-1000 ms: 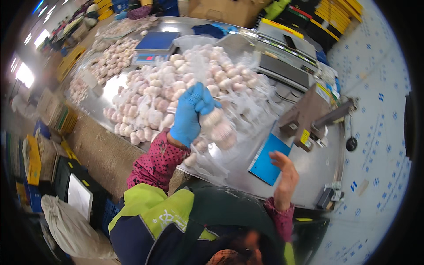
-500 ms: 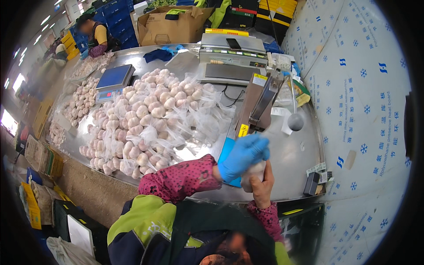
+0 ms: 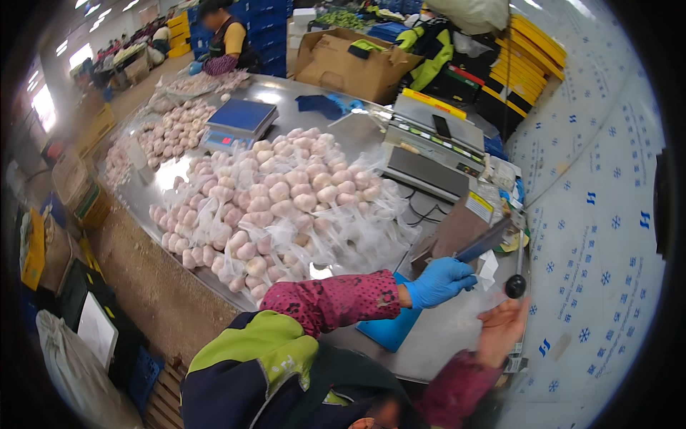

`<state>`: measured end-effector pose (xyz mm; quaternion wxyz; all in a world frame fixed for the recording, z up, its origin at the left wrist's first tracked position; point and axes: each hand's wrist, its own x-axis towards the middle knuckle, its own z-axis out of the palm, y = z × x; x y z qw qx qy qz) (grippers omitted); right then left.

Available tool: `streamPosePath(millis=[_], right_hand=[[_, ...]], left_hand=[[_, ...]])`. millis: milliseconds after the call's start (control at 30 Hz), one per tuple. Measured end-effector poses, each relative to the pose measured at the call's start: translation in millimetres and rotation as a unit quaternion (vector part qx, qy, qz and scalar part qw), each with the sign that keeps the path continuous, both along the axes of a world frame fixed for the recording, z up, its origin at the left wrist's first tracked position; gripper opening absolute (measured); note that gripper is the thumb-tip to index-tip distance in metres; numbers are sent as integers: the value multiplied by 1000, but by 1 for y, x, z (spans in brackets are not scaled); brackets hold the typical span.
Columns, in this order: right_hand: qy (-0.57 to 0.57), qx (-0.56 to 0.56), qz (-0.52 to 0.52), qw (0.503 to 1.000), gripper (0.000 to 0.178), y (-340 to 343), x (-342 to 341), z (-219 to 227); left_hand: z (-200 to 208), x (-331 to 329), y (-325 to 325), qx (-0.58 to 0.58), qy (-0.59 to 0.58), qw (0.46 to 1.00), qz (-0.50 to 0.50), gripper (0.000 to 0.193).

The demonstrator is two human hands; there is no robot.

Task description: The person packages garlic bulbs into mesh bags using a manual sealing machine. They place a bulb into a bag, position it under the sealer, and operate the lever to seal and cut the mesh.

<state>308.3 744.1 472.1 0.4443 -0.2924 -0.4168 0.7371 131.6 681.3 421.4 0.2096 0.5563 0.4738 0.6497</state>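
Observation:
My left hand (image 3: 441, 283), in a blue glove, is beside the brown bench machine (image 3: 457, 232), a device with an upright dark plate. Its fingers are curled together; what they hold, if anything, does not show clearly. My bare right hand (image 3: 502, 327) is smeared by motion, its fingers stretched out just below the black ball knob (image 3: 514, 286) of the machine's lever. It appears to hold nothing. A blue board (image 3: 391, 330) lies beneath my left wrist. Left of my arms spreads a big heap of garlic bulbs (image 3: 286, 196), many in thin clear bags.
A blue-topped scale (image 3: 241, 116) stands behind the garlic heap. A long grey sealing machine (image 3: 432, 146) with a phone (image 3: 441, 127) on top is at the back right. A cardboard box (image 3: 354, 64) stands beyond the table. A patterned wall panel (image 3: 586, 250) borders the right side. Another person (image 3: 227, 43) works far left.
The view has shifted. Both hands have moved right and apart; the right hand no longer grips the pale bulb-filled bag and is now by the lever knob. That bag is no longer clearly visible.

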Motion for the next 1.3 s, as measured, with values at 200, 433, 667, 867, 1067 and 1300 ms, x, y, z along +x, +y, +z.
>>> streamPosePath(millis=[200,433,667,867,1067,1300], right_hand=[[141,-164,233,948,39,32,-43,46],[19,-107,298,948,35,-86,62,-153],[146,-67,215,963,37,-90,23,-110],[-57,91,9,994,31,-62,-3,-59],[-359,246,-95,895,34,-2,89,-161],[-260,143,-303,905,36,-63,164,-115]], left_hand=[[-17,1,9,38,-160,985,56,25],[-29,9,15,50,-241,969,33,30],[-25,-4,11,112,70,984,119,26],[-6,29,0,89,301,938,148,9],[-5,76,-21,179,294,931,119,14],[-85,-89,-141,58,-25,934,351,21]])
